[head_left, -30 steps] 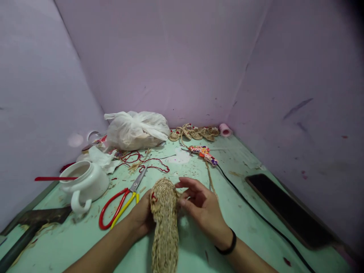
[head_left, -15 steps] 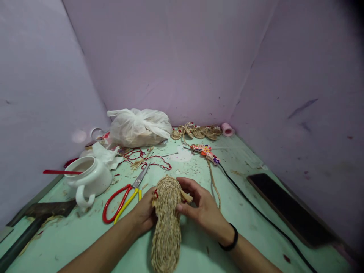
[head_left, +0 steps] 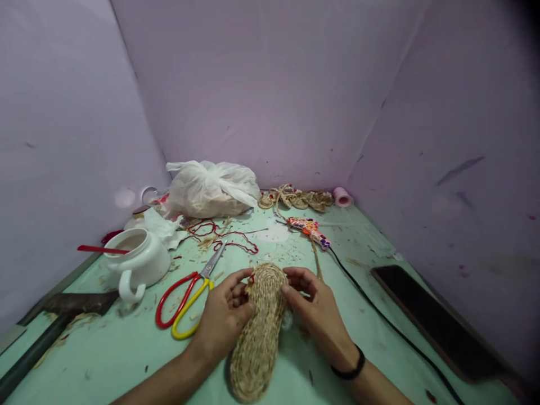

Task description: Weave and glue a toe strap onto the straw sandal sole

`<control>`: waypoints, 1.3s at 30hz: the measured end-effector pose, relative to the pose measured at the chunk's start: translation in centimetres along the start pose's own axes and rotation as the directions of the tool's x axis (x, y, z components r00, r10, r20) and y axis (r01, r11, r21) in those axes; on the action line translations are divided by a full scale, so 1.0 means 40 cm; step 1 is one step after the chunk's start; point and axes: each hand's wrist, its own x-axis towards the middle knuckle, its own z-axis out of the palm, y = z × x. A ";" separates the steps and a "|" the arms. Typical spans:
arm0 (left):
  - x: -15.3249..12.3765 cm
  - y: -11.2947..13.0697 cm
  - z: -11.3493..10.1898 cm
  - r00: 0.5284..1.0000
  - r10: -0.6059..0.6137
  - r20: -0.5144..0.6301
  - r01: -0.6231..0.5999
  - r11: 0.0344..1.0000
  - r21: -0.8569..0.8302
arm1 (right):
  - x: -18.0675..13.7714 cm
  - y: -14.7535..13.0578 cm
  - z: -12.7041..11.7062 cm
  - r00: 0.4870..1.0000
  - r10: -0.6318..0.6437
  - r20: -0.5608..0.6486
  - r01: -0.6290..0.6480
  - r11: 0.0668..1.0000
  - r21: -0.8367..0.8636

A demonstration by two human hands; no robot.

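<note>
A woven straw sole [head_left: 260,332], shaped like a foot, lies flat-side up in front of me on the green table [head_left: 105,360]. My left hand [head_left: 223,318] grips its left edge near the toe, thumb on top, by a small red thread. My right hand [head_left: 316,306] pinches the right edge near the toe with curled fingers; a black band sits on that wrist. Red-and-yellow scissors [head_left: 188,295] lie just left of my left hand.
A white cup [head_left: 137,261] with a red stick stands at left, a dark hammer [head_left: 50,323] lies near the left edge. A white plastic bag [head_left: 213,188], red thread [head_left: 219,233], straw pieces [head_left: 297,198], a pink roll [head_left: 342,197], a colourful glue gun [head_left: 307,228] with black cord, and a phone [head_left: 426,318] lie around.
The sole has turned from standing on its edge to lying flat-side up. Both hands have shifted to grip its toe end from either side.
</note>
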 end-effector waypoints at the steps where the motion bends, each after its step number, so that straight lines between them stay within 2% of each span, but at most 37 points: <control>1: 0.001 0.002 -0.003 1.000 -0.003 0.012 0.003 1.000 0.015 | 0.000 -0.002 -0.006 0.999 -0.034 0.006 0.034 0.998 -0.045; 4: 0.003 0.002 -0.015 0.992 -0.041 0.117 0.036 0.999 0.039 | 0.000 -0.006 -0.024 0.970 -0.233 0.065 0.241 0.957 -0.165; 7: -0.001 -0.004 -0.021 0.970 -0.042 0.238 0.005 0.988 0.157 | -0.006 -0.010 -0.030 0.867 -0.455 0.205 0.496 0.833 -0.245; 10: -0.007 -0.010 -0.021 0.950 -0.016 0.311 -0.095 0.936 0.338 | -0.019 -0.011 -0.020 0.800 -0.484 0.355 0.573 0.791 -0.213; 14: -0.013 -0.010 -0.024 0.932 -0.029 0.360 -0.167 0.850 0.500 | -0.028 -0.004 -0.003 0.822 -0.411 0.395 0.494 0.859 -0.135; 20: -0.024 0.015 -0.037 0.949 0.019 0.316 -0.246 0.674 0.697 | -0.024 0.004 0.007 0.894 -0.268 0.358 0.321 0.942 -0.095; 23: -0.030 0.022 -0.039 0.960 0.029 0.280 -0.246 0.566 0.787 | -0.029 0.001 0.010 0.906 -0.233 0.353 0.293 0.948 -0.124; 26: -0.035 0.014 -0.035 0.950 0.099 0.296 -0.304 0.517 0.801 | -0.036 -0.005 0.012 0.894 -0.253 0.369 0.340 0.920 -0.193; 29: -0.039 -0.001 -0.030 0.918 0.212 0.336 -0.397 0.499 0.770 | -0.041 -0.009 0.013 0.895 -0.239 0.377 0.340 0.912 -0.229; 32: -0.041 -0.013 -0.030 0.905 0.282 0.319 -0.420 0.468 0.777 | -0.041 -0.008 0.014 0.914 -0.163 0.371 0.244 0.952 -0.183; 36: -0.041 -0.014 -0.031 0.902 0.300 0.310 -0.415 0.411 0.812 | -0.039 -0.002 0.019 0.936 -0.061 0.347 0.102 0.990 -0.102; 39: -0.043 -0.005 -0.028 0.895 0.298 0.331 -0.429 0.378 0.820 | -0.039 0.001 0.023 0.943 -0.047 0.330 0.075 0.994 -0.073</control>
